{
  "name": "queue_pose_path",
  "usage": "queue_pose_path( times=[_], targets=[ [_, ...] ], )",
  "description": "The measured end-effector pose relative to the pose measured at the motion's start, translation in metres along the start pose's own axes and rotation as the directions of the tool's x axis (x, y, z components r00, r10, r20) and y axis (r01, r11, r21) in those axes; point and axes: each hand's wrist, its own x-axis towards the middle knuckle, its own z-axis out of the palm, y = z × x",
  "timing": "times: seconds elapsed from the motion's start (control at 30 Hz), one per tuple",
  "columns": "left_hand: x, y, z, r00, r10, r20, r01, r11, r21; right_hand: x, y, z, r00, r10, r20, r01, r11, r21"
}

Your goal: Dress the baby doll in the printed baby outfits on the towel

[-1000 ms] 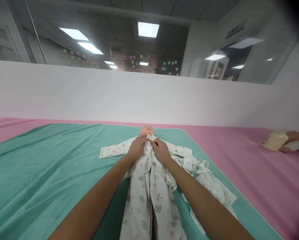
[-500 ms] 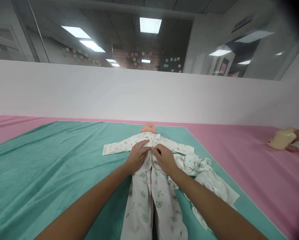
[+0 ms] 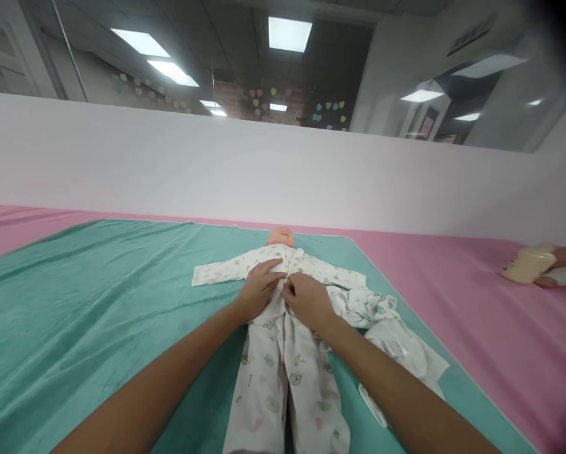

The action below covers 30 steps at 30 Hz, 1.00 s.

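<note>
A baby doll lies on its back, its bald head at the far end. It wears a white printed top with long sleeves stretched out to both sides, and matching trousers. My left hand rests on the chest with its fingers stretched out over the cloth, beside the front opening. My right hand is closed, thumb and fingertips pinching the top at that front edge. What exactly lies between the right fingertips is hidden.
A green blanket lies under the doll, over a pink sheet. Crumpled white baby clothes lie right of the doll, partly behind my right forearm. A pale yellow object with a doll-like limb sits far right. A white wall stands behind.
My right hand has shifted slightly lower along the front edge of the top. The left hand stays on the chest. The view has tilted a little.
</note>
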Motion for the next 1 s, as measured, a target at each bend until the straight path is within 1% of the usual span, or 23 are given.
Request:
queue_pose_path(
  times=[0.13, 0.27, 0.33, 0.4, 0.5, 0.57, 0.67, 0.77, 0.83, 0.9, 0.97, 1.0],
  targets=[
    [0.001, 0.002, -0.002, 1.0, 0.006, 0.004, -0.006, 1.0, 0.004, -0.001, 0.004, -0.001, 1.0, -0.023, 0.008, 0.022, 0.994, 0.103],
    [0.002, 0.003, -0.002, 1.0, 0.001, 0.006, -0.001, 1.0, 0.01, -0.002, 0.009, -0.001, 1.0, -0.021, 0.021, 0.015, 0.967, 0.253],
    [0.003, 0.005, -0.003, 1.0, -0.028, 0.001, 0.028, 0.999, 0.018, -0.002, 0.012, 0.001, 1.0, 0.007, 0.008, -0.01, 0.947, 0.322],
    [0.004, 0.007, -0.004, 0.999, -0.03, 0.024, 0.029, 0.999, 0.035, -0.001, 0.014, 0.003, 0.999, 0.047, -0.017, -0.037, 0.92, 0.389],
    [0.002, 0.009, -0.004, 0.995, 0.025, 0.099, -0.034, 0.995, 0.089, 0.001, 0.017, 0.006, 0.992, 0.116, -0.054, -0.076, 0.874, 0.48],
    [0.0, 0.012, -0.003, 0.992, 0.043, 0.119, -0.059, 0.99, 0.128, 0.002, 0.018, 0.007, 0.987, 0.154, -0.047, -0.106, 0.841, 0.531],
    [-0.002, 0.017, -0.001, 0.995, 0.062, 0.083, -0.074, 0.986, 0.15, 0.003, 0.019, 0.007, 0.983, 0.183, -0.025, -0.134, 0.799, 0.587],
    [-0.001, 0.016, -0.005, 0.997, 0.078, 0.001, -0.077, 0.986, 0.151, 0.005, 0.03, 0.002, 0.981, 0.194, -0.029, -0.133, 0.768, 0.627],
    [-0.002, 0.002, -0.016, 0.997, 0.034, -0.066, -0.022, 0.986, 0.164, 0.007, 0.046, -0.004, 0.967, 0.254, -0.023, -0.178, 0.738, 0.651],
    [-0.007, -0.025, -0.035, 0.988, -0.053, -0.144, 0.08, 0.978, 0.194, 0.007, 0.072, -0.012, 0.932, 0.363, -0.014, -0.269, 0.714, 0.646],
    [-0.018, -0.06, -0.06, 0.951, -0.187, -0.247, 0.247, 0.939, 0.241, 0.005, 0.104, -0.021, 0.889, 0.457, -0.017, -0.361, 0.723, 0.589],
    [-0.024, -0.078, -0.072, 0.925, -0.262, -0.276, 0.339, 0.897, 0.284, 0.003, 0.122, -0.025, 0.87, 0.492, -0.014, -0.41, 0.741, 0.532]
  ],
)
